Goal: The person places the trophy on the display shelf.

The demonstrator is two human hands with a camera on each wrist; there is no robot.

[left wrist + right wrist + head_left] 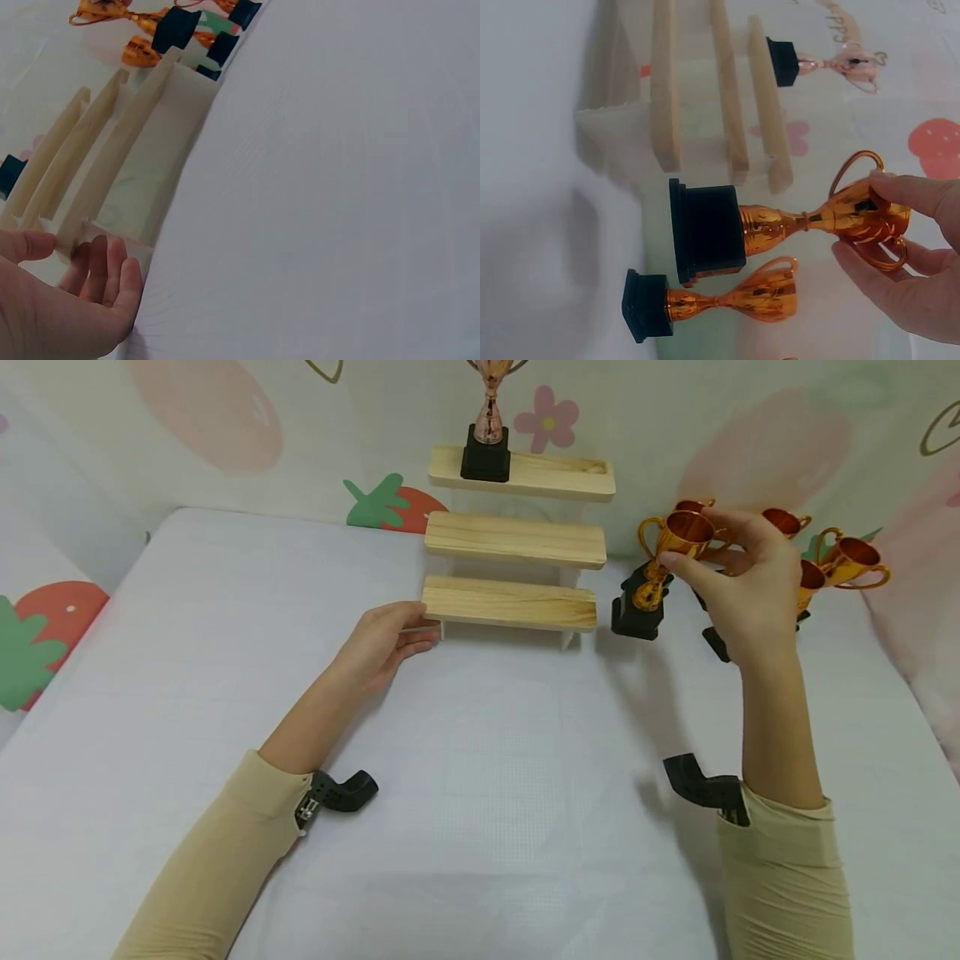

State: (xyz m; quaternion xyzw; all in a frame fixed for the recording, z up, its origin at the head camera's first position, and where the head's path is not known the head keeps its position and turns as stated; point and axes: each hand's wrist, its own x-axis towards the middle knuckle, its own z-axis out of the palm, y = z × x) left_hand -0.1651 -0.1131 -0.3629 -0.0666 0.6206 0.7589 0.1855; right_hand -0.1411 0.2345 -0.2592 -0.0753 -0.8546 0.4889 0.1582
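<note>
My right hand [757, 572] pinches a gold trophy cup [684, 533] by its bowl, thumb on one side and fingers on the other. The trophy is lifted and upright, its black base [714, 231] beside the shelf's right end. At the left end of a three-tier wooden display shelf [510, 600], my left hand [378, 647] grips the lowest board. In the left wrist view the thumb [30, 245] lies at the board's end, with curled fingers by the white support. A rose-gold trophy [487, 422] stands on the left part of the top board.
Several more gold trophies [855, 560] with black bases stand at the right, partly hidden behind my right hand. One gold trophy [769, 296] shows beside the held one. A white cloth [480, 777] covers the table, and a printed backdrop [337, 427] hangs behind.
</note>
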